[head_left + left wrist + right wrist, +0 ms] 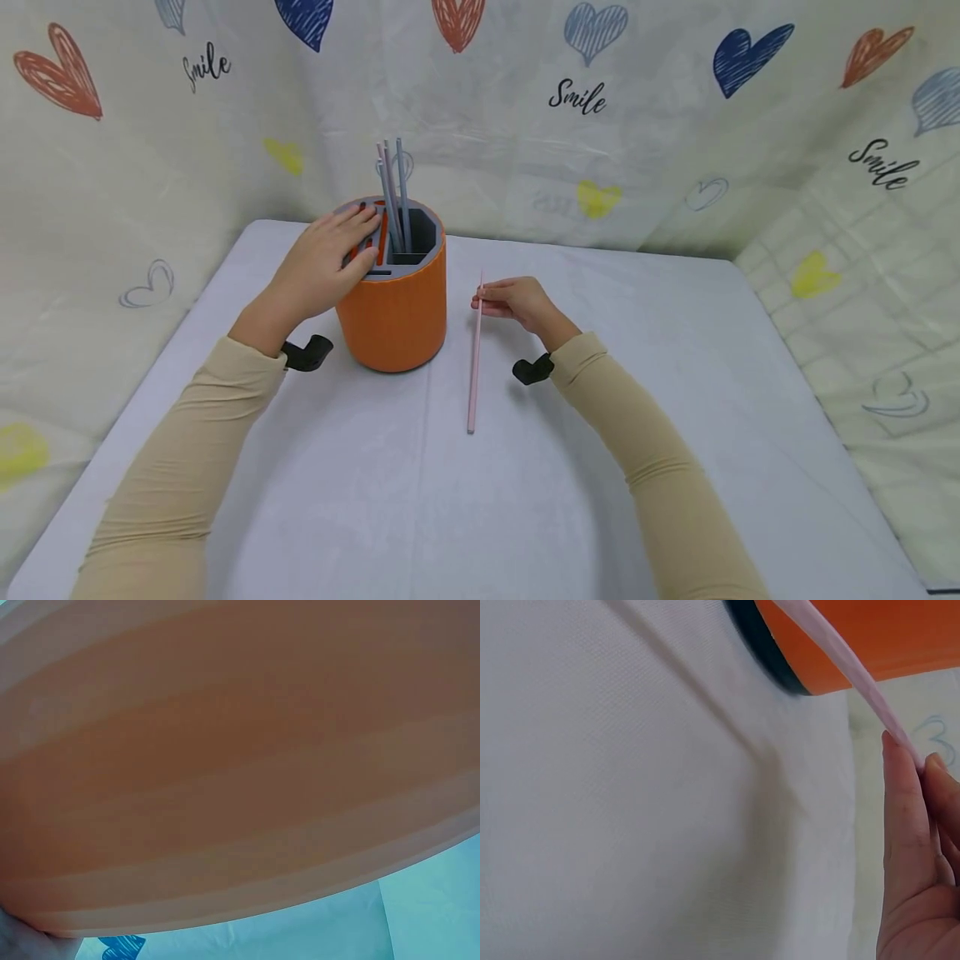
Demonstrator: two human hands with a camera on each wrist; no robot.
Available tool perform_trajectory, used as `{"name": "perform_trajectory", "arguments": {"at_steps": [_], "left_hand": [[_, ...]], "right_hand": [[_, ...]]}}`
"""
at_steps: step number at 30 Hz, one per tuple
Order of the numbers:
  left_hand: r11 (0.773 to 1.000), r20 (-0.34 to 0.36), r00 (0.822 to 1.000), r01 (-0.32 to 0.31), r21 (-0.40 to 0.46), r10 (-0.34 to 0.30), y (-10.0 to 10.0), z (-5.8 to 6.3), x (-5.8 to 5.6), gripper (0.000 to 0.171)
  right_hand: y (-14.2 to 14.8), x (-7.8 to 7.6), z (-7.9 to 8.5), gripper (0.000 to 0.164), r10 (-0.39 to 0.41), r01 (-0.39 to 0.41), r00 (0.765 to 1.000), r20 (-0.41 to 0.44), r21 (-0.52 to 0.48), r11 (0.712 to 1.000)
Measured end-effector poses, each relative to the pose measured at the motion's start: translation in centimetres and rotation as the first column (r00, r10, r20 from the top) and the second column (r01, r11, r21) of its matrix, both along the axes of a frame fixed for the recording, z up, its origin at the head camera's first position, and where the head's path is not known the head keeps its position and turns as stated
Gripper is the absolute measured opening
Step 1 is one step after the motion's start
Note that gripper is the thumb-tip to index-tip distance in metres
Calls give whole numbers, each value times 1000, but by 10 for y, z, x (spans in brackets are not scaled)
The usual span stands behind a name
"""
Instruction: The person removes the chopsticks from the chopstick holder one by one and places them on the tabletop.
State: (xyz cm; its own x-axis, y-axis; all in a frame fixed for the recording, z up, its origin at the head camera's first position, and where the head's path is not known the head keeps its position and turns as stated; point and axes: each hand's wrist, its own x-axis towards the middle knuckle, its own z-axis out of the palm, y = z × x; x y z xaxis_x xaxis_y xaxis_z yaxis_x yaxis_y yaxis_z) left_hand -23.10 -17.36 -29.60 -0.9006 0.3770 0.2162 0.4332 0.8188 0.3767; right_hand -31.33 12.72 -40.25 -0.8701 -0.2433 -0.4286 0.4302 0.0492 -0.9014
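The right grip (516,302) pinches a pink pencil (474,375) right of the orange pen holder (393,323); the left grip (321,257), uncurled, rests atop the holder.

Near mid-frame I see a slim pale-pink pencil (475,367), pinched near its upper end by the right fingers (497,293), slanting slightly. Just left of it, the round orange pen holder (393,321) stands upright, its grey compartmented top holding several pencils (392,204).

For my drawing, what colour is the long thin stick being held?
The stick is pale pink, clearest in the right wrist view.
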Motion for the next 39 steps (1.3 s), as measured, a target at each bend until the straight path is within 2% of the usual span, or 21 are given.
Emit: {"name": "perform_trajectory", "arguments": {"at_steps": [11,17,24,33,39], "left_hand": [[1000,-5,1000,2,-5,-2,-1,-2,-1,55],[1000,0,1000,-5,-7,5,-1,-1,-1,55],[1000,10,1000,-4,-6,4,-1,-1,-2,56],[1000,15,1000,-9,-9,9,0,-1,-1,56],[1000,13,1000,-6,-8,6,0,0,-1,56]], "right_hand": [[3,-2,-20,37,-16,15,999,41,37,999],[0,-1,-25,38,-8,6,996,91,26,1000],[-1,0,-28,35,-52,51,985,167,11,999],[-1,3,-33,34,-77,65,988,136,95,993],[-1,3,-35,35,-65,52,995,76,154,987]]}}
